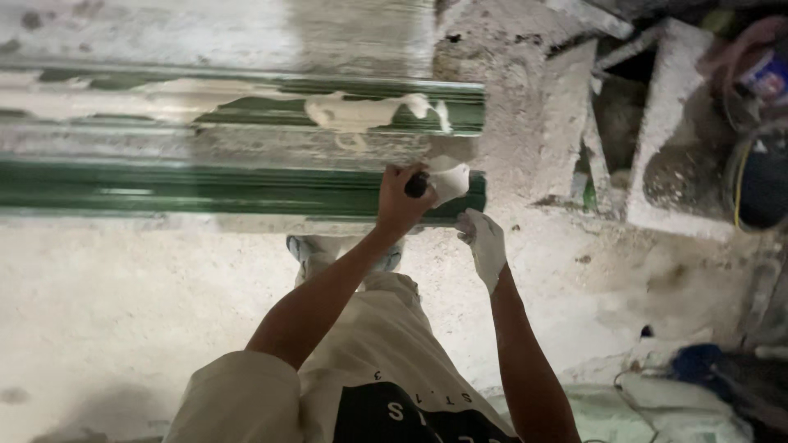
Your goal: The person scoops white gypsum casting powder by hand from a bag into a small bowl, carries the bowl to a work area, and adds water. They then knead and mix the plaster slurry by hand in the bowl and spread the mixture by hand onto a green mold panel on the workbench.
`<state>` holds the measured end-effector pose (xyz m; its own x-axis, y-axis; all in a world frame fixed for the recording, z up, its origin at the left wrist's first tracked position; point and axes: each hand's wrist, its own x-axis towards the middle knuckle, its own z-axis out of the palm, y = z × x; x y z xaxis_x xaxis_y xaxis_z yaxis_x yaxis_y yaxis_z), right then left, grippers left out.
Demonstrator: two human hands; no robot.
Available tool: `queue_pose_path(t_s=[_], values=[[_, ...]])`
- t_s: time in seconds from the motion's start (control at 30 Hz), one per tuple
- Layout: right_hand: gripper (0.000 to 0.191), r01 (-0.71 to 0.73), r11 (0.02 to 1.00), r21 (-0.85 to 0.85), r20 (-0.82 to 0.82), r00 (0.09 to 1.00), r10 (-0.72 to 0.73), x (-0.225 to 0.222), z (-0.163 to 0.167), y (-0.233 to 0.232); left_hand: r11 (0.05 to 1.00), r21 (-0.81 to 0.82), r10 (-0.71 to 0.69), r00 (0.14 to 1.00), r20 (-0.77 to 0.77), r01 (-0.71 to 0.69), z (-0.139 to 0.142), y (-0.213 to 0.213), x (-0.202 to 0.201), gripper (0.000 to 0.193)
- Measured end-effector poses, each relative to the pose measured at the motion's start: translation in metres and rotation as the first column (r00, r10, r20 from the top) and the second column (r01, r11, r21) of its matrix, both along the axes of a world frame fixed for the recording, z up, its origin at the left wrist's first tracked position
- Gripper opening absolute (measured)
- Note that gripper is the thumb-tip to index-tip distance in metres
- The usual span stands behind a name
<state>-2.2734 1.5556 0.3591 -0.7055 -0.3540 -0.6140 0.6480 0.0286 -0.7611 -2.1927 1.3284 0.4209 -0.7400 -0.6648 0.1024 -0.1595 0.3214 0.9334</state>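
Note:
A long green ribbed moulding lies across in front of me, and a second length behind it is smeared with white filler. My left hand grips a putty knife with a black handle. Its white-coated blade presses on the right end of the near moulding. My right hand, white with filler or gloved, rests just below that same end, fingers curled against the edge. Whether it grips anything is unclear.
My shoes show under the moulding on a dusty white floor. Rough concrete blocks stand at the right, with dark buckets beyond. A blue object and a cable lie at the lower right.

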Motion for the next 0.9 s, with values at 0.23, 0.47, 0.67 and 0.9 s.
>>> queue_pose_path(t_s=[0.23,0.47,0.67,0.9], values=[[0.033,-0.123,0.992,-0.031,-0.028,0.992,0.123,0.027,-0.001,-0.063,0.978,-0.139,0.153,0.988,-0.038,-0.156,0.017,-0.057,0.092,0.042],[0.031,-0.330,0.943,-0.036,-0.136,0.937,0.323,0.105,0.008,-0.175,0.941,-0.128,0.322,0.946,0.045,-0.314,0.041,-0.176,0.219,0.041],[0.034,-0.502,0.862,0.068,-0.240,0.831,0.502,0.236,0.010,-0.336,0.847,-0.254,0.452,0.884,-0.120,-0.468,0.038,-0.331,0.379,0.044],[0.029,-0.572,0.820,-0.005,-0.191,0.805,0.561,0.383,0.059,-0.574,0.695,-0.373,0.612,0.778,-0.142,-0.615,0.043,-0.530,0.535,0.045]])
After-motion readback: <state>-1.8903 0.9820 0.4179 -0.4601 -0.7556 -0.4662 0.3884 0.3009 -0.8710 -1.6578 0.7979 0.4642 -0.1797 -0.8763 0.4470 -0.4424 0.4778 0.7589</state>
